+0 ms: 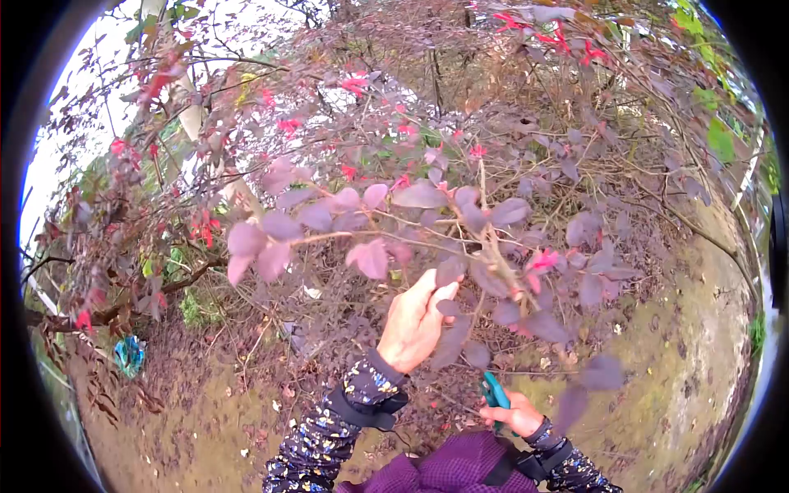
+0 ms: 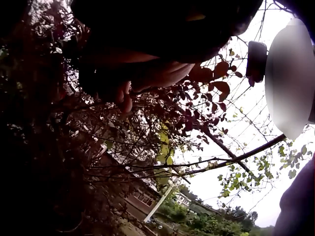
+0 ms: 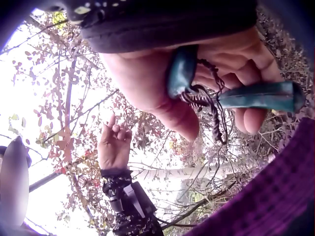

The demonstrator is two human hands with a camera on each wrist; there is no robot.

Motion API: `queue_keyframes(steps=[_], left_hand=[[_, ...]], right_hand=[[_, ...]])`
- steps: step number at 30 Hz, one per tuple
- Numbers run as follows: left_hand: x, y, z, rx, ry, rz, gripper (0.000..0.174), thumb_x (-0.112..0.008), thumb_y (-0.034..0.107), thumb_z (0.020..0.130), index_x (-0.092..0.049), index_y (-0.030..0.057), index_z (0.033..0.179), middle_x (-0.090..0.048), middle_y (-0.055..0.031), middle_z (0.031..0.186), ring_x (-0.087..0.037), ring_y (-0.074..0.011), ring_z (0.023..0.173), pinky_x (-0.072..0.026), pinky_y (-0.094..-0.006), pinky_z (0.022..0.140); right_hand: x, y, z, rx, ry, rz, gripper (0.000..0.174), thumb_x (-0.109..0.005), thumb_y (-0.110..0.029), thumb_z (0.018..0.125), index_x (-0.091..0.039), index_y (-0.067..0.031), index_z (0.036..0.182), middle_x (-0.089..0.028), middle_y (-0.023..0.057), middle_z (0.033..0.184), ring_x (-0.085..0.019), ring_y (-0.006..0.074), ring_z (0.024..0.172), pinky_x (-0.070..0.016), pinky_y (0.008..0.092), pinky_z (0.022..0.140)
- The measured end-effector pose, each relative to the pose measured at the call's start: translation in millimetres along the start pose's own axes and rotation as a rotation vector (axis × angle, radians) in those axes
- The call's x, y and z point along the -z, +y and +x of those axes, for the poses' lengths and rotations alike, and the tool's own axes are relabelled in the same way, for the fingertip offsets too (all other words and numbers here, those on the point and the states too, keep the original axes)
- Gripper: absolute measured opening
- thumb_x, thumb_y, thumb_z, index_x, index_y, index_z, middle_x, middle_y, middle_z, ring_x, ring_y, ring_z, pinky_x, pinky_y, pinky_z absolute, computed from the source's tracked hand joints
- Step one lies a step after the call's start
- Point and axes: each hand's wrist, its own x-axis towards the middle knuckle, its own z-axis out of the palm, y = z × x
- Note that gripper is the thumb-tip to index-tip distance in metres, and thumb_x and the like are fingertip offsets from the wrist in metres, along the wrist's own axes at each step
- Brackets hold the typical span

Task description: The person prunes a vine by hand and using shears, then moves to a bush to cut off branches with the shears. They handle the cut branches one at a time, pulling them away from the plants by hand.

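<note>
- Reaching up, the left hand has its fingers loose and mostly straight. They touch the purple leaves of a thin branch.
- I cannot tell if it pinches a twig.
- Down low by the body, the right hand is curled tight around the green clippers. The clippers sit below the branch and well apart from it.
- Both arms wear dark sleeves with little dots, and a black strap goes around the left wrist.
- A purple top shows at the bottom.
- All around is a big bush with purple and red leaves.
- Mossy ground lies under it, and a blue thing sits far off to the left.
</note>
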Motion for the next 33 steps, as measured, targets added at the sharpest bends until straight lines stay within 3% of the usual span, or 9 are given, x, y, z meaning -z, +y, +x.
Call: queue_keyframes(steps=[1,4,9,17,25,28,29,30,33], left_hand=[[9,4,-8,0.069,0.043,0.013,0.019,-0.05,0.017,0.093,-0.058,0.0033,0.103,-0.056,0.0015,0.073,-0.049,-0.0058,0.064,-0.041,-0.0225,0.055],[48,14,-32,0.007,0.152,0.144,0.015,-0.049,0.015,0.093,-0.06,0.0037,0.094,-0.047,0.0058,0.064,-0.038,-0.0011,0.055,-0.0314,-0.0178,0.048],[98,8,-85,0.066,0.361,0.2,0.019,-0.047,0.018,0.094,-0.06,0.0041,0.09,-0.042,0.0069,0.056,-0.036,-0.0015,0.048,-0.0286,-0.0179,0.046],[111,-58,-189,0.4,0.368,0.02,0.024,-0.05,0.024,0.093,-0.061,0.0034,0.088,-0.045,0.0051,0.054,-0.036,-0.0024,0.047,-0.0272,-0.0178,0.046],[108,-59,-156,0.314,0.519,-0.039,0.021,-0.05,0.025,0.094,-0.059,0.0067,0.088,-0.043,0.0063,0.052,-0.031,-0.0012,0.044,-0.0236,-0.0171,0.041],[94,-73,-137,0.341,0.28,0.234,0.023,-0.056,0.019,0.09,-0.058,0.0022,0.105,-0.053,0.0005,0.061,-0.05,-0.0085,0.057,-0.0418,-0.0225,0.055],[90,-67,-131,0.335,0.144,0.444,0.036,-0.064,0.018,0.083,-0.055,0.0023,0.114,-0.061,-0.0082,0.078,-0.059,-0.0184,0.072,-0.0471,-0.0291,0.068],[85,-67,-129,0.223,0.114,0.541,0.044,-0.068,0.018,0.078,-0.054,0.0016,0.116,-0.06,-0.0156,0.094,-0.058,-0.0268,0.088,-0.0466,-0.0335,0.077],[85,-61,-111,0.003,0.052,0.689,0.042,-0.067,0.017,0.078,-0.054,0.0012,0.116,-0.057,-0.0169,0.104,-0.056,-0.0296,0.098,-0.0447,-0.0345,0.084]], right_hand=[[-4,-1,0,0.022,-0.019,0.218,0.033,-0.066,-0.017,0.08,-0.055,0.0024,0.104,-0.06,0.0037,0.079,-0.058,0.0121,0.07,-0.0464,0.0259,0.067],[-5,-24,4,0.035,0.022,0.046,0.038,-0.067,-0.012,0.077,-0.05,0.0035,0.108,-0.059,0.0052,0.079,-0.056,0.011,0.067,-0.0466,0.0264,0.065],[-13,-43,7,0.139,0.015,-0.025,0.038,-0.066,-0.02,0.079,-0.053,0.0024,0.106,-0.061,0.0049,0.084,-0.06,0.014,0.075,-0.0475,0.0272,0.068],[-40,-38,9,0.103,-0.041,-0.008,0.046,-0.066,-0.021,0.077,-0.05,0.0039,0.112,-0.061,0.0056,0.086,-0.06,0.014,0.076,-0.0472,0.0277,0.069],[-52,-26,15,0.086,-0.063,0.004,0.038,-0.069,-0.02,0.076,-0.052,0.0011,0.102,-0.058,0.0027,0.078,-0.055,0.0118,0.072,-0.0446,0.0266,0.065],[-47,-16,11,0.092,-0.035,0.011,0.034,-0.071,-0.023,0.075,-0.054,-0.0008,0.095,-0.058,0.0017,0.075,-0.053,0.0107,0.07,-0.043,0.0264,0.065],[-44,-13,8,0.097,-0.021,-0.005,0.033,-0.071,-0.023,0.075,-0.054,-0.0014,0.093,-0.058,0.0017,0.075,-0.053,0.0107,0.069,-0.0429,0.0262,0.065],[-41,-13,7,0.103,-0.012,-0.022,0.031,-0.071,-0.024,0.076,-0.054,-0.0019,0.091,-0.058,0.0016,0.075,-0.053,0.0107,0.069,-0.0427,0.026,0.065],[-36,-15,0,0.087,0.019,0.042,0.031,-0.07,-0.026,0.076,-0.054,-0.0027,0.087,-0.057,0.0021,0.073,-0.053,0.0108,0.068,-0.042,0.0259,0.064]])
